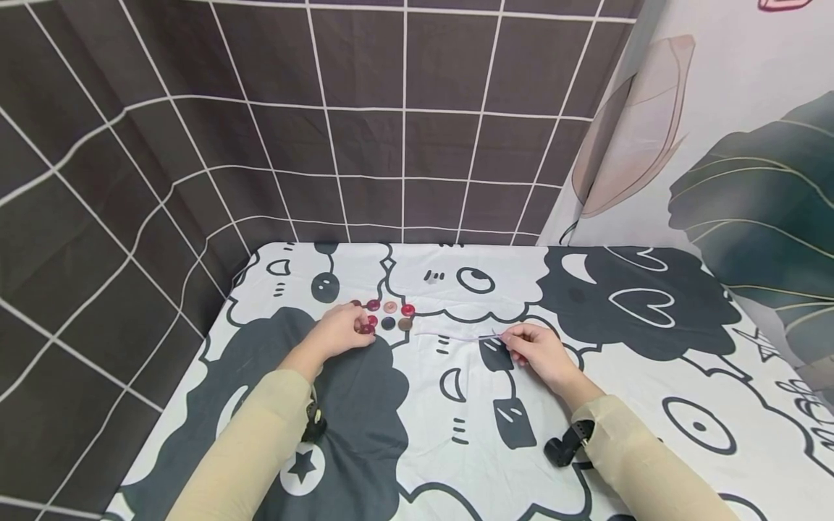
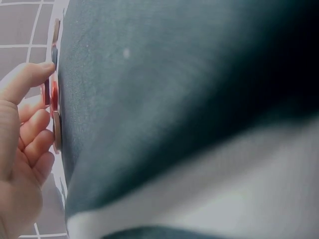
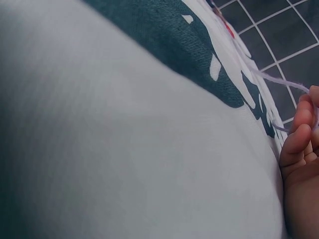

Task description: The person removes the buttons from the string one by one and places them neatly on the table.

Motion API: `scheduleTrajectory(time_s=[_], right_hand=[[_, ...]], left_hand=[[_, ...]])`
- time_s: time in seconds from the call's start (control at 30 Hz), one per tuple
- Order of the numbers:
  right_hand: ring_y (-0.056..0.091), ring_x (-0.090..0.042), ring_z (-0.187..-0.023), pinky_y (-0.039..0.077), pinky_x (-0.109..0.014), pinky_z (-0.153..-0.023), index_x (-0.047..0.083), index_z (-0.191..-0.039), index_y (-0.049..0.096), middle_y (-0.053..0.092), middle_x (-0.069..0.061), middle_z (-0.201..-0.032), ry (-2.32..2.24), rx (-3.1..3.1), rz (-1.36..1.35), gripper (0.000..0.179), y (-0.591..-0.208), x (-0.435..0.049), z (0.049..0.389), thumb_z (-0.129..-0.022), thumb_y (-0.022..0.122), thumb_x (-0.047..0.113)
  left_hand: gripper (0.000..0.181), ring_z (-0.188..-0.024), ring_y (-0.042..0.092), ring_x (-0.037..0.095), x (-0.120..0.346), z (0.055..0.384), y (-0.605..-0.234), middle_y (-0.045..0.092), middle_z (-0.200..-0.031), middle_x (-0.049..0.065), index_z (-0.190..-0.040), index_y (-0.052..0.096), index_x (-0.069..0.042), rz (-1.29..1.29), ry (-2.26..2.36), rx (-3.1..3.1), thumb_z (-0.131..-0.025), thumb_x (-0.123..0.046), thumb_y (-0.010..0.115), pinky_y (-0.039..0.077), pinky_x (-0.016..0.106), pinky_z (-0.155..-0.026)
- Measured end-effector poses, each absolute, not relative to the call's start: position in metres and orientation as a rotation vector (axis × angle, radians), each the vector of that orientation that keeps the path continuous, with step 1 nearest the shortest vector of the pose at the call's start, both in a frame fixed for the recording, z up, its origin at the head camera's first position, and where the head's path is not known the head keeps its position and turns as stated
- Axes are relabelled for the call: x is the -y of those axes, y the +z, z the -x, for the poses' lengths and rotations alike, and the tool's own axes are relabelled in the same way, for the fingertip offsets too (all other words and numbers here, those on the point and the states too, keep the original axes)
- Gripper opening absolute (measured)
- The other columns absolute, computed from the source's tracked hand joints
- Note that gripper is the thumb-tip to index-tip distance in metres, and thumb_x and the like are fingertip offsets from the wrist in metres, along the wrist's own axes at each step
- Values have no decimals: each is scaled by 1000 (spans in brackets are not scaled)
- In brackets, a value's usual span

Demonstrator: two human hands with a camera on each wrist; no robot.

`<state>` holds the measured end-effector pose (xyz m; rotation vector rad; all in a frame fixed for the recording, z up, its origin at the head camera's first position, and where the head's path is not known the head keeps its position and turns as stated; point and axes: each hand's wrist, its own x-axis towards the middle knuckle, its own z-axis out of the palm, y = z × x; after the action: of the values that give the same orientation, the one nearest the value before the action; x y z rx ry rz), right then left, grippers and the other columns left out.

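My left hand (image 1: 339, 330) pinches a dark red round button (image 2: 46, 93) between thumb and finger, just above the cloth. Around its fingertips lie more buttons in two rough rows: a bright red one (image 1: 407, 310), a pink one (image 1: 390, 307), a black one (image 1: 388, 323), a brown one (image 1: 405, 324) and several dark red ones. Some are partly hidden by the left fingers. Over to the right, my right hand (image 1: 537, 353) pinches one end of a thin pale purple string (image 1: 456, 338). The string stretches left across the cloth towards the buttons.
A white cloth (image 1: 423, 383) with black and grey cartoon shapes covers the table. Behind and to the left hangs a dark curtain (image 1: 365, 145) with a white grid. A leaf-patterned curtain (image 1: 730, 181) hangs at the right. Each wrist wears a small black camera.
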<state>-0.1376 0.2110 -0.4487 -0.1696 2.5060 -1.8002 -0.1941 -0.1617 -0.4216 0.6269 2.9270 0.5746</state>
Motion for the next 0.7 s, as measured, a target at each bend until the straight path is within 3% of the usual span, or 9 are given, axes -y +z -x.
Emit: scheduleTrajectory(time_s=[0.23, 0.7], right_hand=[[49, -10, -53, 42, -22, -48, -5, -91, 64, 54, -5, -64, -1800, -2517, 164, 20, -449, -211, 137, -89, 64, 15], [49, -9, -54, 42, -22, -48, -5, -91, 64, 54, -3, -65, -1804, -2503, 180, 19, -449, -211, 138, -89, 63, 14]], left_hand=[[26, -81, 48, 20, 162, 191, -421, 52, -80, -1, -86, 63, -11, -608, 549, -2938, -75, -31, 75, 37, 42, -79], [25, -78, 47, 20, 161, 188, -417, 50, -77, -2, -80, 61, -14, -646, 441, -2968, -73, -33, 75, 34, 41, -77]])
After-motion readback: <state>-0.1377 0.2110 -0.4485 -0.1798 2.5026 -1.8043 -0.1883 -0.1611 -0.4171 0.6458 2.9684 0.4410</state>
